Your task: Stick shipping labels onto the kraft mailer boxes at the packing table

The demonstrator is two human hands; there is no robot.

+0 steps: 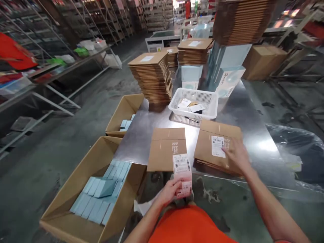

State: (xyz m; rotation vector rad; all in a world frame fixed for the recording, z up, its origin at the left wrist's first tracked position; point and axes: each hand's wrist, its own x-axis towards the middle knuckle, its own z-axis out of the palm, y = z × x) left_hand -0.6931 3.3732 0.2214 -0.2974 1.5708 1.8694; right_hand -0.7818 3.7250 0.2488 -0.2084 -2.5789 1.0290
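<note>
My left hand (170,191) is closed on a strip of printed shipping labels (182,168), held in front of the table's near edge. Flat under it on the table lies a folded cardboard box (162,153) with white print and no label showing. My right hand (237,153) rests, fingers stretched out, on the right side of a small pile of flattened boxes (204,146). A white shipping label (218,146) sits on the top box, and my right fingertips touch its right edge.
Behind the boxes stands a white plastic basket (214,109) with papers inside. Tall stacks of flattened cardboard (152,76) rise on the metal table (260,148). To the left, an open carton (54,202) holds several light blue boxes (105,187). Plastic wrap (298,148) hangs at the right.
</note>
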